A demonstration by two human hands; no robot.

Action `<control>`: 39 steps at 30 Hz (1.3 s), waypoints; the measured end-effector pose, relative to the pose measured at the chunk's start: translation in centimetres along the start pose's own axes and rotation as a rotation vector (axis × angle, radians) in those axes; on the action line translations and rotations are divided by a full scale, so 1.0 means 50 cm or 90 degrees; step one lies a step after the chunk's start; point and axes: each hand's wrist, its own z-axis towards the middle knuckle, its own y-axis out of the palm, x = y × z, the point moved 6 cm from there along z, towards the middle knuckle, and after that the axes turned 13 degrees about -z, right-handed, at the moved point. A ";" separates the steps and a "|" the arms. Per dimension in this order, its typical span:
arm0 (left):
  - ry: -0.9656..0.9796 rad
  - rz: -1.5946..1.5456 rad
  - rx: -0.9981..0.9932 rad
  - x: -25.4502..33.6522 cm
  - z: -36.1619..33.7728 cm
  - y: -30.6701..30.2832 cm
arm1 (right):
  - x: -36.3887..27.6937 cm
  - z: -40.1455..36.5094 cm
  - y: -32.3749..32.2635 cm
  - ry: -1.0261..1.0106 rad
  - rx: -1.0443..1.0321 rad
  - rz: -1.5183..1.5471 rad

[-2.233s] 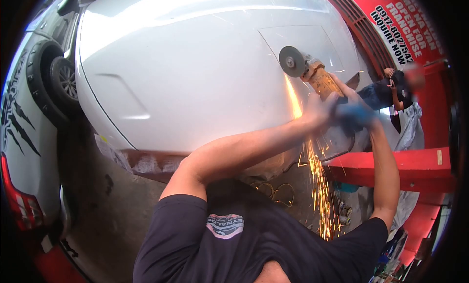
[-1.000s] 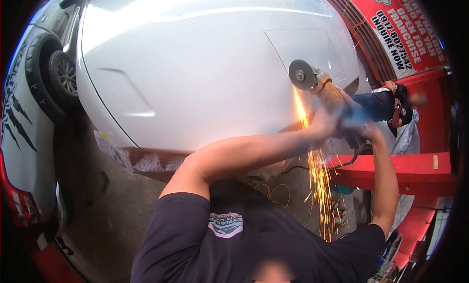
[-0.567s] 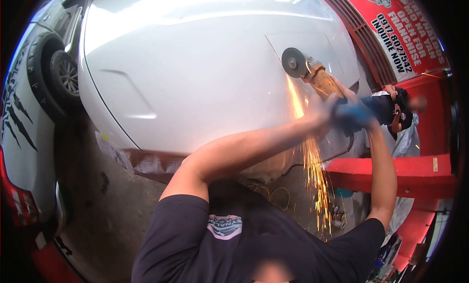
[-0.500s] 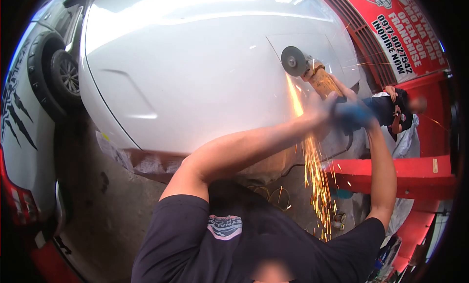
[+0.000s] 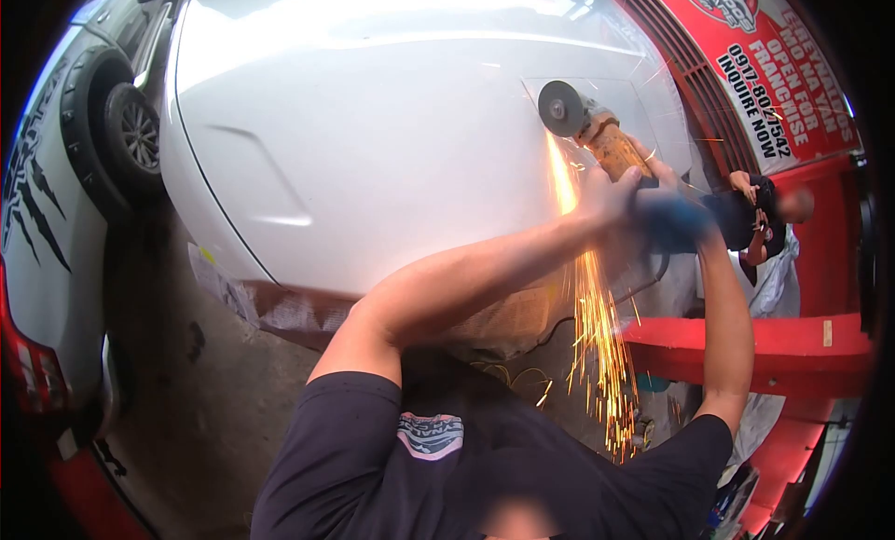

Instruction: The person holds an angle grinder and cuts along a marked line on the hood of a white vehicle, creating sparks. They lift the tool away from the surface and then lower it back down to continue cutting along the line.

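An angle grinder with a worn orange body lies over the white vehicle panel. Its dark disc meets the panel near a thin outlined patch, and bright sparks stream down toward me. My left hand, blurred, is closed around the grinder's near side. Behind it, at the tool's rear end, my right hand is wrapped on the body, with something blue, perhaps a glove, covering it. Both hands partly hide the grinder's rear.
Another person stands at the right with arms folded. A red beam crosses below them. A parked vehicle with a black wheel is at left. Brown masking paper hangs from the panel's near edge. A red banner is at upper right.
The view has shifted slightly, so the panel and banner sit a little lower and further right. Both hands keep hold of the grinder, and sparks still fly.
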 end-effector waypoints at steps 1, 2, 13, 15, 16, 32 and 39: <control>0.008 -0.018 0.011 0.007 -0.001 0.001 | -0.011 0.001 0.000 -0.004 0.010 -0.015; 0.009 -0.018 0.012 0.015 -0.002 0.000 | -0.021 0.002 -0.001 -0.008 0.021 -0.031; 0.000 -0.029 -0.025 0.056 0.005 -0.008 | -0.023 0.041 -0.013 -0.029 0.030 -0.056; -0.008 -0.021 -0.002 0.062 0.014 -0.014 | -0.044 0.038 -0.015 -0.017 0.033 -0.051; -0.016 -0.012 0.022 0.061 0.017 -0.020 | -0.055 0.035 -0.013 0.012 0.023 -0.045; -0.045 0.001 -0.006 -0.008 -0.012 0.005 | 0.000 -0.015 -0.001 -0.002 -0.003 -0.011; -0.055 -0.059 -0.043 -0.007 -0.064 0.038 | 0.013 -0.056 0.004 -0.012 -0.022 -0.022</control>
